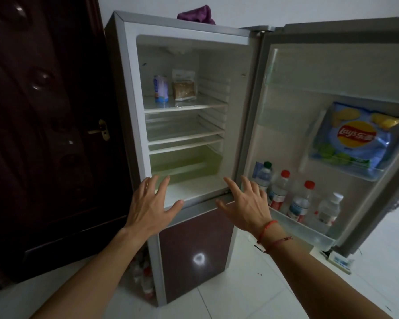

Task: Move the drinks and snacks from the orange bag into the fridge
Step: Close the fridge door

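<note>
The fridge (pixel 129 93) stands with its upper door (pixel 286 93) swung open to the right. On the top shelf stand a blue can (pixel 160 88) and a brown snack packet (pixel 184 88). A blue Lay's chip bag (pixel 355 139) sits in the middle door rack. Several water bottles (pixel 302 201) stand in the bottom door rack. My left hand (pixel 151 208) and my right hand (pixel 247 206) hover with fingers spread, holding nothing, in front of the compartment's lower edge. The orange bag is out of view.
A dark wooden door (pixel 44 134) with a brass handle stands left of the fridge. A purple cloth (pixel 197 15) lies on top of the fridge. Bottles (pixel 145 279) are stacked on the white tiled floor beside the lower fridge door (pixel 194 245).
</note>
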Demonstrator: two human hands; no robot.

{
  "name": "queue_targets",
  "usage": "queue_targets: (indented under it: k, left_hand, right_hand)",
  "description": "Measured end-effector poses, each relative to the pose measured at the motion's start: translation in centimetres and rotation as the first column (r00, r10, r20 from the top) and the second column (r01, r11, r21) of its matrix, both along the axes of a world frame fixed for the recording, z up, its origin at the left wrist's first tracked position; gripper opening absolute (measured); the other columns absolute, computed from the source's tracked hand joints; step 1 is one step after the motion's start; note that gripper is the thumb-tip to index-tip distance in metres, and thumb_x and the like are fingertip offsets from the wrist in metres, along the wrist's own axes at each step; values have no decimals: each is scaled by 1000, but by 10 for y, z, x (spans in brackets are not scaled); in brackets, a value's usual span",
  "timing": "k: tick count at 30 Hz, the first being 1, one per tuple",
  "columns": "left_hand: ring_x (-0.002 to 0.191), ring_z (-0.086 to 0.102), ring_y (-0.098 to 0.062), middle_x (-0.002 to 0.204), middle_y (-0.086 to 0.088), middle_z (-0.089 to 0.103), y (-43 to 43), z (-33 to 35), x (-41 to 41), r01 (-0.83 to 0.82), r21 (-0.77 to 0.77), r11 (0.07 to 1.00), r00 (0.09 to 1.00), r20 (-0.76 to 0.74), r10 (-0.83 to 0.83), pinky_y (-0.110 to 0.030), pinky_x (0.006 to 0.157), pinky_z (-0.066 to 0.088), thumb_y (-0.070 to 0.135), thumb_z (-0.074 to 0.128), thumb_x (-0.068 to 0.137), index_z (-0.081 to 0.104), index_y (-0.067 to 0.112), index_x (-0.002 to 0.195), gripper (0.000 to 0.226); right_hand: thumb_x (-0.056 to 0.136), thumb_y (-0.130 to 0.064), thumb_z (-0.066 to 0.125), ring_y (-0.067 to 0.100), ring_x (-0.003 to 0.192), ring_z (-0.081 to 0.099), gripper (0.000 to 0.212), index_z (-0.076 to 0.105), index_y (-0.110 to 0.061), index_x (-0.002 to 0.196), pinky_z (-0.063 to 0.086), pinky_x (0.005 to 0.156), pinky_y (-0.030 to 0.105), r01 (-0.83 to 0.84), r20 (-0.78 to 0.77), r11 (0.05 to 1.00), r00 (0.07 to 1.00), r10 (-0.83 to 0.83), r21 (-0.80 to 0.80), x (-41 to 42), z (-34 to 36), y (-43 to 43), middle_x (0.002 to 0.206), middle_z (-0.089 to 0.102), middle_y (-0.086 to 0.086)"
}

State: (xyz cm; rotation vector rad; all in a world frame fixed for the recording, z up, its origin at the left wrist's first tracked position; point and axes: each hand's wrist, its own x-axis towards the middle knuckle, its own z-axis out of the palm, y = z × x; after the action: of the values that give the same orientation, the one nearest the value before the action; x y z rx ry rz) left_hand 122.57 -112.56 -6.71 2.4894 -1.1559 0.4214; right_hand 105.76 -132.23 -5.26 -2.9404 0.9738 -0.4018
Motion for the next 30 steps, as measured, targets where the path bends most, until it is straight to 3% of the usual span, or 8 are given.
queue_targets:
  k: [9,15,23,30]
  left_hand:
    - [137,34,-31,148,-10,37,6,7,-24,-38,-10,999,999,6,38,-47,107,39,72,35,83,39,15,146,85]
    - [134,39,-30,145,-10,42,-30,10,-47,44,2,999,999,23,-45,-47,106,41,73,32,82,42,16,145,85]
    - [141,30,-30,152,-10,36,-128,23,-101,254,15,967,967,8,-254,-49,108,37,75,29,79,38,20,148,89]
    - [143,26,-29,155,-7,32,-214,34,-168,482,32,876,875,24,-483,-49,112,34,79,26,80,35,22,150,90]
  right_hand:
    - [91,-72,43,37,147,26,78,17,-40,157,26,116,55,-44,12,999,999,44,16,-23,10,1,162,23,15]
    - [90,-73,42,37,146,28,79,17,-40,157,29,115,53,28,12,999,1000,-29,21,-58,13,-27,162,23,15]
    - [90,-76,40,38,144,32,79,19,-40,156,30,115,54,251,42,968,967,-251,24,-150,20,-84,161,26,16]
    - [88,-77,39,39,143,33,82,16,-39,157,33,115,55,462,36,887,886,-462,25,-242,24,-118,160,27,18]
